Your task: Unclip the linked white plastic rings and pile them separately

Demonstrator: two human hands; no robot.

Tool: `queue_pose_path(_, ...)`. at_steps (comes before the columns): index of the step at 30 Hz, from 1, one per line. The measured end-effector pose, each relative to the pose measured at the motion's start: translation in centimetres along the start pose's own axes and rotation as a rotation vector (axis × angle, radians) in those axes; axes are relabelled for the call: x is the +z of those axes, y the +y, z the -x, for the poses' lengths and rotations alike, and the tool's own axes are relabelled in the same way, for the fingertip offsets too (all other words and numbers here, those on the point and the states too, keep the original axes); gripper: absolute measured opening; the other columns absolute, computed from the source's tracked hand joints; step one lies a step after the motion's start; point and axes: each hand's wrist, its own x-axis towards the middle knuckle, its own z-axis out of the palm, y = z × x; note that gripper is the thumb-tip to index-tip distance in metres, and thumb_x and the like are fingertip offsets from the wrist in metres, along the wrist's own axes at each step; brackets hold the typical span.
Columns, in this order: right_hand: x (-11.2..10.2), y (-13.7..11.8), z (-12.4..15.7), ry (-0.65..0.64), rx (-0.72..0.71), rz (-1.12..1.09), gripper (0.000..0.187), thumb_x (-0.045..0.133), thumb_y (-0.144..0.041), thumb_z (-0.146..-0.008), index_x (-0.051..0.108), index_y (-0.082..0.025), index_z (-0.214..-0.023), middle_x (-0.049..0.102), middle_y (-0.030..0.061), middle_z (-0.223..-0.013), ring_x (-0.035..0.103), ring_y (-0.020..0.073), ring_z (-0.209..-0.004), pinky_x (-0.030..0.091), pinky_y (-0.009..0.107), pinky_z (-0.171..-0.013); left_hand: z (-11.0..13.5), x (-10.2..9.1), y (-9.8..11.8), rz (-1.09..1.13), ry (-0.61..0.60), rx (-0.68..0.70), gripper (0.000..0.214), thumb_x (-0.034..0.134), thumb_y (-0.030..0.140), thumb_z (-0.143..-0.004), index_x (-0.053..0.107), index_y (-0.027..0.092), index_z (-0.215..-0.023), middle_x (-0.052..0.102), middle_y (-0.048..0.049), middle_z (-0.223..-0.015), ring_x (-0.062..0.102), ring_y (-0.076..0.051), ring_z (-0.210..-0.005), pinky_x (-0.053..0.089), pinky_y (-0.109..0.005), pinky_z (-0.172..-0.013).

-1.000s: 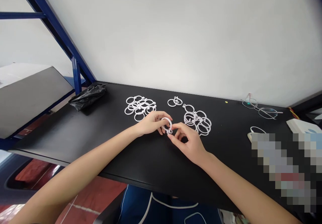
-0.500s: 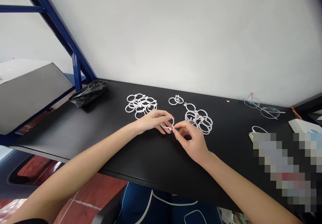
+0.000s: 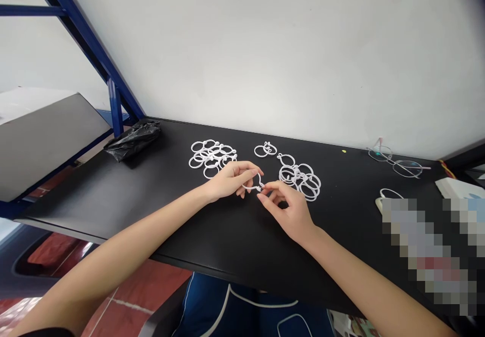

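Observation:
Over the black table, my left hand [image 3: 234, 178] pinches a white curtain ring [image 3: 249, 187] between thumb and fingers, which cover part of its loop. The ring's ends, with small eyelets, point right. My right hand [image 3: 286, 205] is at those ends, thumb and index finger closing on them; the exact contact is too small to make out. Beyond my left hand lies a pile of similar white rings [image 3: 209, 154]. Another pile of rings [image 3: 303, 180] lies just past my right hand, and a small cluster of rings [image 3: 265, 149] sits farther back between the piles.
A crumpled black plastic bag [image 3: 134, 140] lies at the table's left end, beside a blue metal frame [image 3: 115, 107]. Eyeglasses [image 3: 397, 161] rest at the back right, near a white box [image 3: 458, 193] and a blurred-out item. A white wall rises behind the table.
The ring has turned slightly in my left hand, and a gap between its ends now shows. My right thumb and index finger have shifted a little at those ends. The piles look unchanged.

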Motion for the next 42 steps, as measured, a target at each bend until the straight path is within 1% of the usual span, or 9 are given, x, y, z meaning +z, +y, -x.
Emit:
queue_pose_path(4,0.0,0.1,-0.1,-0.087,-0.008,0.023,0.013,0.057,-0.032,-0.094,0.057,-0.020,-0.087,0.063,-0.0009,-0.071,0.061,0.0123,-0.060,0.048,0.024,-0.054,0.3,0.4,0.3,-0.113,0.004,0.051,0.034,0.052,0.044,-0.095,0.065,0.013,-0.098,0.043,0.0085,-0.047,0.048,-0.006,-0.038,0.042,-0.016,-0.042)
queue_pose_path(8,-0.1,-0.1,-0.2,-0.138,-0.044,0.050,0.017,0.050,-0.030,-0.098,0.056,-0.020,-0.085,0.061,-0.0010,-0.070,0.056,0.0114,-0.059,0.044,0.023,-0.054,0.5,0.6,0.4,-0.206,0.014,0.070,0.035,0.048,0.044,-0.096,0.067,0.013,-0.095,0.047,0.0068,-0.049,0.050,-0.006,-0.039,0.036,-0.016,-0.041)
queue_pose_path(15,-0.2,-0.4,-0.1,-0.178,-0.053,0.055,0.022,0.047,-0.029,-0.099,0.057,-0.020,-0.082,0.055,-0.0027,-0.066,0.050,0.0100,-0.055,0.040,0.023,-0.055,0.6,1.0,0.3,-0.221,0.016,0.085,0.050,0.037,0.057,-0.097,0.060,0.015,-0.082,0.042,0.0070,-0.053,0.044,-0.006,-0.041,0.037,-0.019,-0.042)
queue_pose_path(23,-0.2,-0.5,0.0,-0.230,-0.054,0.092,0.033,0.039,-0.031,-0.102,0.047,-0.021,-0.072,0.050,-0.0028,-0.063,0.047,0.0114,-0.056,0.037,0.026,-0.058,0.9,1.3,-0.2,-0.259,0.045,0.128,0.057,0.027,0.058,-0.099,0.059,0.015,-0.081,0.041,0.0055,-0.054,0.044,-0.009,-0.047,0.043,-0.021,-0.048)
queue_pose_path(28,-0.2,-0.5,0.0,-0.247,-0.021,0.066,0.033,0.037,-0.032,-0.102,0.043,-0.022,-0.072,0.048,-0.0037,-0.061,0.046,0.0114,-0.053,0.036,0.026,-0.056,1.0,1.3,-0.5,-0.253,0.073,0.202,0.056,0.026,0.058,-0.100,0.058,0.015,-0.082,0.041,0.0055,-0.056,0.044,-0.009,-0.047,0.044,-0.022,-0.051)
queue_pose_path(32,-0.2,-0.3,0.1,-0.260,-0.013,0.046,0.024,0.037,-0.031,-0.102,0.044,-0.022,-0.080,0.051,-0.0039,-0.063,0.049,0.0119,-0.055,0.037,0.026,-0.057,1.0,1.3,-0.4,-0.239,0.078,0.229,0.056,0.026,0.059,-0.099,0.058,0.016,-0.083,0.038,0.0058,-0.055,0.043,-0.010,-0.048,0.045,-0.023,-0.050)
queue_pose_path(37,-0.1,-0.4,0.1,-0.274,-0.015,0.064,0.026,0.036,-0.031,-0.102,0.041,-0.023,-0.078,0.051,-0.0040,-0.063,0.049,0.0116,-0.054,0.037,0.025,-0.056,1.0,1.3,-0.2,-0.277,0.062,0.372,0.061,0.039,0.072,-0.089,0.057,0.014,-0.090,0.037,0.0080,-0.051,0.033,-0.009,-0.046,0.033,-0.023,-0.049)
queue_pose_path(39,-0.1,-0.6,0.1,-0.282,-0.015,0.084,0.027,0.036,-0.030,-0.102,0.040,-0.023,-0.076,0.051,-0.0039,-0.063,0.049,0.0114,-0.054,0.036,0.025,-0.056,1.0,1.4,-0.1,-0.332,0.088,0.373,0.063,0.038,0.073,-0.088,0.058,0.013,-0.086,0.038,0.0073,-0.051,0.033,-0.009,-0.046,0.030,-0.023,-0.049)
queue_pose_path(42,-0.1,-0.7,0.0,-0.283,-0.015,0.104,0.027,0.036,-0.030,-0.102,0.040,-0.022,-0.076,0.050,-0.0040,-0.063,0.048,0.0110,-0.054,0.036,0.025,-0.055,1.0,1.5,-0.1,-0.426,0.161,0.335,0.065,0.031,0.070,-0.092,0.057,0.014,-0.073,0.043,0.0038,-0.052,0.039,-0.010,-0.048,0.031,-0.024,-0.051)
